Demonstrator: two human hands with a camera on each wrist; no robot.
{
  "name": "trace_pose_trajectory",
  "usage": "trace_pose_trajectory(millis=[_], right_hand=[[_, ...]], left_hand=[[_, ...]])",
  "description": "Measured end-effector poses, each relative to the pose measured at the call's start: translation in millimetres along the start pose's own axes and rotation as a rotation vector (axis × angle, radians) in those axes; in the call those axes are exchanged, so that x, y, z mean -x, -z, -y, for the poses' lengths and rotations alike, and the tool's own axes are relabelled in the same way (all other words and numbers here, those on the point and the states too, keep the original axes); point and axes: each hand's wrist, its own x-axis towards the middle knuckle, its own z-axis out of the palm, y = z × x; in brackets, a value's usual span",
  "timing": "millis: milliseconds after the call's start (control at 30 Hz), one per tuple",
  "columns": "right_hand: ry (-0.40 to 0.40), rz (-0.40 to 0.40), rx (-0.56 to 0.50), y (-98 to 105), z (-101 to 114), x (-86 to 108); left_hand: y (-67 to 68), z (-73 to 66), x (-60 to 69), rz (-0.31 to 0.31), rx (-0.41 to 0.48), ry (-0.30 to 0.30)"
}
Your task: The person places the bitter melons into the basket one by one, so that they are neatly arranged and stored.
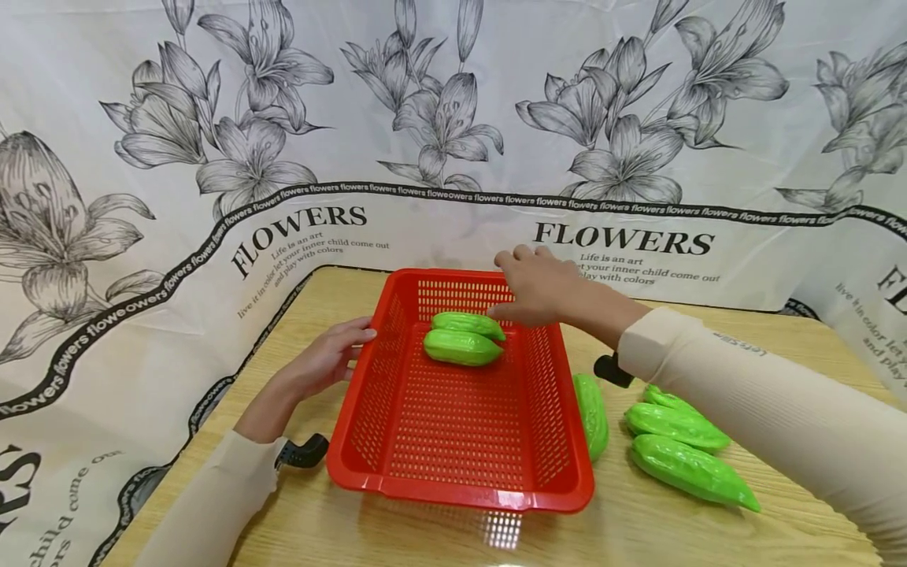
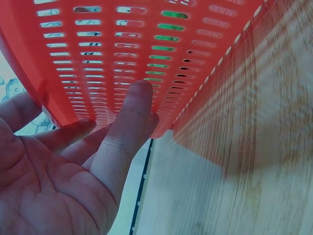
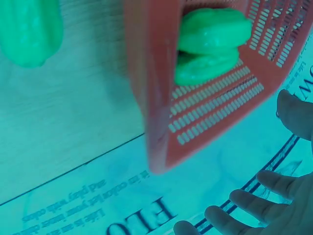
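Note:
A red plastic basket [image 1: 460,498] with slotted walls stands on the table. Two glossy, ridged green gourds [image 1: 462,348] lie side by side near its far end. My left hand [image 1: 329,354] is at the left side, one fingertip touching the rim; the left wrist view shows its relaxed fingers along the slotted outer wall [image 2: 117,63]. Over the far right corner hovers my right hand [image 1: 538,287], fingers spread and apart from the gourds. In the right wrist view nothing is in that hand [image 3: 279,210].
Right of the basket, one gourd [image 1: 591,417] lies against its outer wall, partly hidden. Three more gourds [image 1: 694,468] lie together farther right on the wooden table [image 1: 283,512]. A flower-printed cloth [image 1: 453,102] hangs behind and at both sides.

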Motion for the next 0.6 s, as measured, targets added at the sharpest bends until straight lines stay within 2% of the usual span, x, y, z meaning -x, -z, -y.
trace_pose_trajectory(millis=[333, 600], right_hand=[[-0.047, -0.034, -0.084, 6.2, -52.6, 37.0], [-0.064, -0.055, -0.095, -10.8, -103.7, 73.8]], left_hand=[[0.4, 1.4, 0.5, -0.006, -0.004, 0.001], [0.1, 1.1, 0.0, -0.002, -0.012, -0.001]])
